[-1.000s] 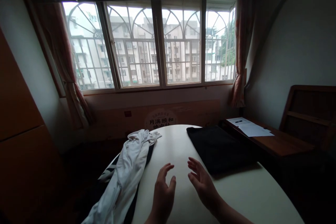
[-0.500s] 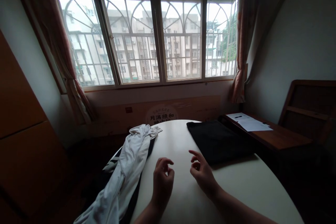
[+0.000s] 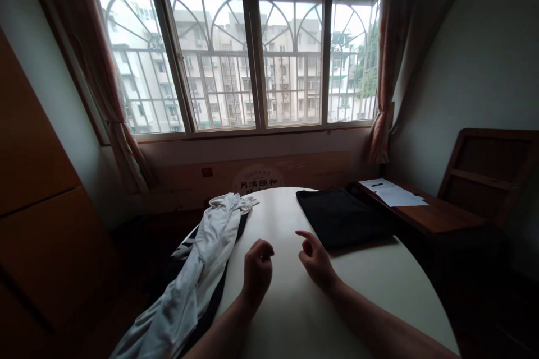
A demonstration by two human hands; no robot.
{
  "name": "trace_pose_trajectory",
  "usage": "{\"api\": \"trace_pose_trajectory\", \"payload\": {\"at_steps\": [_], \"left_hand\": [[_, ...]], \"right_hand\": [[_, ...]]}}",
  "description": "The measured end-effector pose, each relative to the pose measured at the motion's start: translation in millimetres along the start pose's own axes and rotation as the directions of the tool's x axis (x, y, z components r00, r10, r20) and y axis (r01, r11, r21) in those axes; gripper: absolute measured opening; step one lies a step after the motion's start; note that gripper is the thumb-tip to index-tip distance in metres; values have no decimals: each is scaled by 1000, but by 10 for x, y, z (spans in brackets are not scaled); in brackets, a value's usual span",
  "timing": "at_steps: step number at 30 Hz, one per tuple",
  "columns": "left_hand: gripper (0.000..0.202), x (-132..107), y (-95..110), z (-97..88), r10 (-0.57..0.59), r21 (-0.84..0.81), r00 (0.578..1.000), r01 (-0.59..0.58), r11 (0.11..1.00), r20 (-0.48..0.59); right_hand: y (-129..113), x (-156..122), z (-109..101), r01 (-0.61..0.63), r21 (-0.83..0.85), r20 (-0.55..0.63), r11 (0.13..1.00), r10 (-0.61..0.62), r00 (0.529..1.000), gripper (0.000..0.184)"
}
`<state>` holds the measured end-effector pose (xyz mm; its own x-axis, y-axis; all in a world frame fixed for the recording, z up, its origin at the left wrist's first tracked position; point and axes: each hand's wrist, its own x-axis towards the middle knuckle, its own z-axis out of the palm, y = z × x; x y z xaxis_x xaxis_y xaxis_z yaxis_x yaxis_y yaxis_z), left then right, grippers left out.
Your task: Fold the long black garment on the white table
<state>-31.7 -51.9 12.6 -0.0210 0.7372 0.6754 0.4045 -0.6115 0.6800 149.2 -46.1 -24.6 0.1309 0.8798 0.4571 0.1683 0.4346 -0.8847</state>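
Note:
Both of my hands are over the white round table (image 3: 273, 314), in the middle of the view. My left hand (image 3: 257, 270) has its fingers curled in like a loose fist, and I see nothing in it. The nearest thing to it is a rumpled heap of white and black clothing (image 3: 202, 269), a little to its left and apart from it. My right hand (image 3: 318, 261) has the index finger pointing out and the other fingers bent, with nothing held. Just beyond it lies a folded black cloth (image 3: 345, 219), flat on the table's right side.
A brown wooden side table (image 3: 446, 216) with white papers (image 3: 396, 195) and a pen stands at the right. A long printed cardboard box (image 3: 193, 179) rests below the barred window (image 3: 290, 61). An orange-brown cabinet (image 3: 37, 219) is at the left.
My hands have moved slightly forward and left, showing more forearm. The left fingers have curled in more. The view has shifted a little; the clothes keep their places on the table.

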Motion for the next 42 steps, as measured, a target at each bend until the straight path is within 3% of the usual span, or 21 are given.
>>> {"api": "trace_pose_trajectory", "payload": {"at_steps": [4,7,16,24,34,38,42], "left_hand": [[23,-7,-105,9,-124,-82,992,124,989,4],[23,-14,-111,5,-136,-98,990,139,985,36],[21,-26,88,-25,63,64,995,-69,996,80],[21,-55,170,-42,208,139,975,-217,966,74],[32,-83,93,-13,253,289,956,-288,913,150],[38,-87,98,-2,239,303,958,-278,911,160],[39,-87,105,3,205,295,966,-245,924,161]], "right_hand": [[-60,-36,-1,39,40,29,998,-40,999,50],[-121,-58,13,91,33,74,995,-93,993,46],[-184,-76,24,197,-89,97,976,-188,977,41],[-190,-78,0,275,-181,-30,944,-285,958,49],[-164,-37,1,258,-200,-97,945,-281,955,70],[-168,-92,19,316,-193,-73,929,-335,939,86],[-199,-140,20,330,-195,-38,924,-343,938,87]]}}
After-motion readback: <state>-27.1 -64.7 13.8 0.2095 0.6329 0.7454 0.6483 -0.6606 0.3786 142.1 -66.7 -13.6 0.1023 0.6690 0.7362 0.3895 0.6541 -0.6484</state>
